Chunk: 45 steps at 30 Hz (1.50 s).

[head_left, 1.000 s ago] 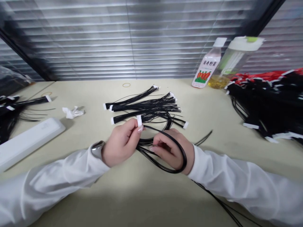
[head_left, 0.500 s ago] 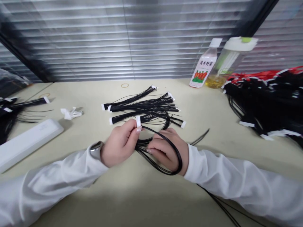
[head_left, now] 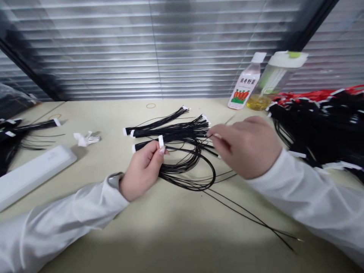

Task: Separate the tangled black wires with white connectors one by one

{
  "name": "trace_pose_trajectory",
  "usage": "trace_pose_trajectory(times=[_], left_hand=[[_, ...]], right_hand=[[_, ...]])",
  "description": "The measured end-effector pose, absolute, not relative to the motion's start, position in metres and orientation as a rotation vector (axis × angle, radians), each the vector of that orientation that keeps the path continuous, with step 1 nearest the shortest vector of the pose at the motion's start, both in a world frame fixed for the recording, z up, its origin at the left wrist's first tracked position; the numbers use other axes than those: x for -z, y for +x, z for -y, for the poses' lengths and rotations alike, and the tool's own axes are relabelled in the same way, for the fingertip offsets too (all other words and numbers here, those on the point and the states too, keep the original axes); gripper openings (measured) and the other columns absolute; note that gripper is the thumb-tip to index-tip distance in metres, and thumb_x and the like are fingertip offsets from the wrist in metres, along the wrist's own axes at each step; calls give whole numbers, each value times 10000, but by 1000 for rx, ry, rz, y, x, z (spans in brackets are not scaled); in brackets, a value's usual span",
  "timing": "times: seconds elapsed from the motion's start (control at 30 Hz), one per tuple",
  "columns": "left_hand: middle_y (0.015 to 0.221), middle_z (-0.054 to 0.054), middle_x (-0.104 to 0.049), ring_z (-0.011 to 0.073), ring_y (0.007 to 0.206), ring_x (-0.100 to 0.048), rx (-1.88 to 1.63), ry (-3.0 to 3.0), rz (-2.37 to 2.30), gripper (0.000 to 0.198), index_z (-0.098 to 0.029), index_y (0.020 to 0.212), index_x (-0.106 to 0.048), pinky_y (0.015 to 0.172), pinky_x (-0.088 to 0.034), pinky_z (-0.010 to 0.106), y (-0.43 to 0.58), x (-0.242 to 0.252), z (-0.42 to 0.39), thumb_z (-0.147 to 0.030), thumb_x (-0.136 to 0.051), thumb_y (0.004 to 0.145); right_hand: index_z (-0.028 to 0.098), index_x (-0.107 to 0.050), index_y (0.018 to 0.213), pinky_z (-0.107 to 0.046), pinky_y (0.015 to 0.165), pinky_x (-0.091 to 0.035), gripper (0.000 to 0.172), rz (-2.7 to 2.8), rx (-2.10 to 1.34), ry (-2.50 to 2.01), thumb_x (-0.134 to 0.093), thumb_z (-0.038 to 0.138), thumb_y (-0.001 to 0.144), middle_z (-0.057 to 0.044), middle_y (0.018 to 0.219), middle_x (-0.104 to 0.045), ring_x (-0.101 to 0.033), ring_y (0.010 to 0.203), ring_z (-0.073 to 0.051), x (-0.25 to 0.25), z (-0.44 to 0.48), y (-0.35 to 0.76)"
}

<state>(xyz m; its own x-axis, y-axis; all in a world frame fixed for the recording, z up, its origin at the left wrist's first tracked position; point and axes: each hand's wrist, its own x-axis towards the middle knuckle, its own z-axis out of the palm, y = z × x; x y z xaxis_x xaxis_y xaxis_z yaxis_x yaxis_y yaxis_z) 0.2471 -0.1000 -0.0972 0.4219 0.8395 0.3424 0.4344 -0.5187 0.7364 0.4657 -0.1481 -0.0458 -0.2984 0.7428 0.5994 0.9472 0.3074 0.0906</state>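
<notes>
My left hand is closed, pinching a looped black cable beside its upright white tag. Other black wires run out from below the same hand and curve to the right across the table. My right hand is raised, with thumb and forefinger pinched on a thin black wire at the right ends of the wire bundles. Those bundles lie behind my hands, with white pieces at their ends. Loose wire ends stretch toward the front right.
At the right lies a large pile of black and red wires. A labelled bottle and a lidded jug stand at the back. On the left are a long white box, crumpled tissue and more black wires.
My right hand has drawn out of the cable loop and moved up and right, to the bundle ends. My left hand shifted slightly left, still gripping the tagged cable.
</notes>
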Motion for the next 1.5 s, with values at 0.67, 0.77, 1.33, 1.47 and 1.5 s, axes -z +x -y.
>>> trace_pose_trajectory(times=[0.67,0.77,1.33,1.47,1.5], left_hand=[[571,-28,-391,67,521,-339,-715,1981,-836,258,-159,781,-546,476,-306,174,245,98,97,-338,-376,851],[606,-18,-420,70,563,-368,-693,1989,-813,262,-150,759,-541,511,-328,176,244,97,97,-336,-380,850],[601,-29,-408,60,563,-352,-580,2135,-732,241,-131,756,-522,533,-310,171,244,92,100,-283,-367,862],[607,-32,-403,55,563,-349,-565,2157,-722,245,-128,773,-522,534,-307,166,244,92,100,-279,-354,867],[610,-32,-405,55,564,-352,-561,2164,-720,244,-128,777,-522,535,-308,166,244,92,100,-278,-353,868]], right_hand=[[192,-432,1068,-249,641,-473,244,1869,-355,-1052,-415,113,838,2,720,-610,-569,634,-95,86,155,447],[166,-573,861,-226,641,-461,115,1971,-178,-1034,-470,133,823,-31,753,-625,-562,683,-99,82,153,446],[147,-542,686,-188,587,-374,141,2018,-123,-1219,-477,158,810,4,629,-564,-489,588,-81,94,147,438],[145,-535,668,-184,574,-361,159,1978,-163,-1264,-472,167,812,8,605,-556,-482,566,-77,94,148,437],[148,-533,668,-185,575,-359,164,1980,-174,-1277,-468,175,815,9,604,-553,-480,566,-78,94,148,438]])
